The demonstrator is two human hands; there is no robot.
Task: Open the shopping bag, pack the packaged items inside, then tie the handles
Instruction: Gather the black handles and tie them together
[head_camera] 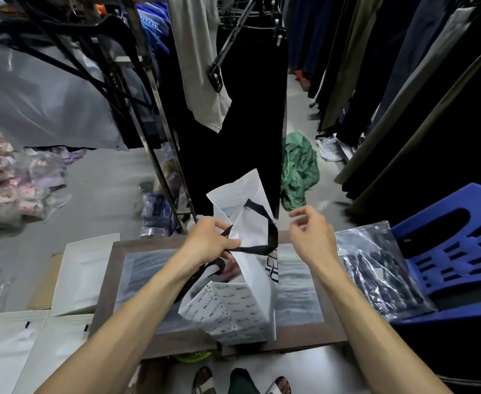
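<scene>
I see the shopping bag (245, 294) standing open on the counter (299, 331). My left hand (209, 237) has its grip closed on a black handle (272, 234); my right hand (311, 233) hovers beside the bag, loosely open, empty. A packaged item (375, 268) lies right of the bag, so packing looks unfinished, handles untied.

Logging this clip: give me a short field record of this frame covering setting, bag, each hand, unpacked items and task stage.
setting: clothing stockroom, hanging garments, small table
bag: white shopping bag with black handles, upright on the table, top open
left hand: gripping a black handle at the bag's mouth
right hand: raised beside the bag, fingers loosely curled, holding nothing
unpacked items: clear-wrapped packaged garment lying to the right, between the table and the blue plastic chair
task stage: bag open, handles not tied; contents hard to make out
</scene>
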